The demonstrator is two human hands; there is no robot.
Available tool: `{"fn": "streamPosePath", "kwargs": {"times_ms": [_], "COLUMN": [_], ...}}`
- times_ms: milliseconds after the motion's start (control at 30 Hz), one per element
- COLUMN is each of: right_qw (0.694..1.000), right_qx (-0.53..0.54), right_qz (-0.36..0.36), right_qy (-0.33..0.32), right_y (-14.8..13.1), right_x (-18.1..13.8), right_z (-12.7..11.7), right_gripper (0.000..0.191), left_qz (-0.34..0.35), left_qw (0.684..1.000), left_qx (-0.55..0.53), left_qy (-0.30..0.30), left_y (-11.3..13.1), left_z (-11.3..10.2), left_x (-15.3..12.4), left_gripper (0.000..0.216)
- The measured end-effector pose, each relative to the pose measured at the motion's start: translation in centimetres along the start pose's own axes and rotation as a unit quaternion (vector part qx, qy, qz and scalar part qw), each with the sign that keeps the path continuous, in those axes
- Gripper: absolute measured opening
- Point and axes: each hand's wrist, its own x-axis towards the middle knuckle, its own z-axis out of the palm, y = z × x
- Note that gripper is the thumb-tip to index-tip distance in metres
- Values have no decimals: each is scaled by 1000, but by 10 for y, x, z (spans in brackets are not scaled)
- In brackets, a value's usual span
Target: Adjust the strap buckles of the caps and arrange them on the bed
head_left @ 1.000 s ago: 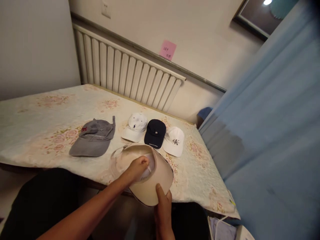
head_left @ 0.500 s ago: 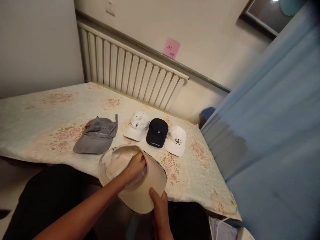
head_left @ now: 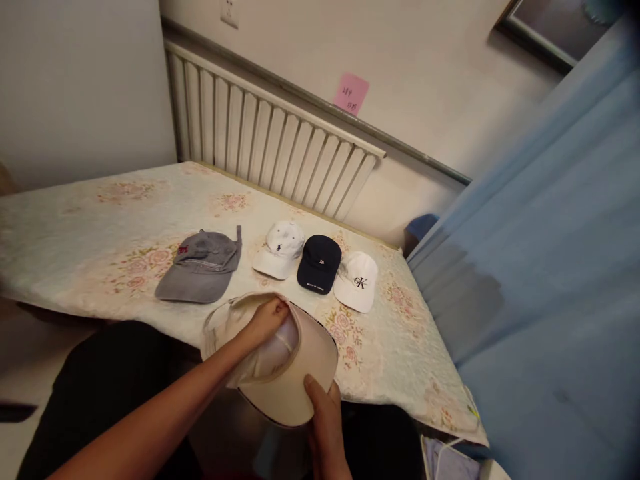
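Holding beige cap (head_left: 280,367) upside down over table edge (head_left: 150,313) | left hand (head_left: 267,319) pinched on inner band, right hand (head_left: 323,417) clamped on brim | risk: we judge cap mostly unsupported, loose pinch drops it | grey cap (head_left: 200,267) just beyond left grip, could get knocked

Beige cap (head_left: 280,373), upside down, pale lining showing, brim toward viewer, over table's near edge
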Motion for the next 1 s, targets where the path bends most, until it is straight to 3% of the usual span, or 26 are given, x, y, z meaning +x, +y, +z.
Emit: {"fn": "streamPosePath", "kwargs": {"times_ms": [200,300,433,700,867,1000], "right_qw": [1000,1000,999,996,989,978], "right_qx": [13,13,-20,-53,-109,-149], "right_qz": [-11,-18,-37,-65,-102,-148], "right_qy": [-12,-15,-3,12,20,15], "right_y": [-4,-5,-6,-16,-29,-42], "right_x": [3,5,6,-2,-11,-17], "right_z": [-5,-8,-11,-10,-5,-2], "right_gripper": [63,64,61,61,59,58], "left_qz": [-22,-42,-56,0,7,28], "left_qw": [990,980,964,945,949,962], "left_qx": [142,194,260,325,313,258], "left_qy": [15,0,-12,-38,-39,-81], "left_y": [-16,-23,-30,-32,-24,-11], "left_z": [-41,-50,-49,-49,-50,-35], "left_x": [12,13,11,-4,-10,-24], "left_gripper": [24,28,32,24,19,17]}}
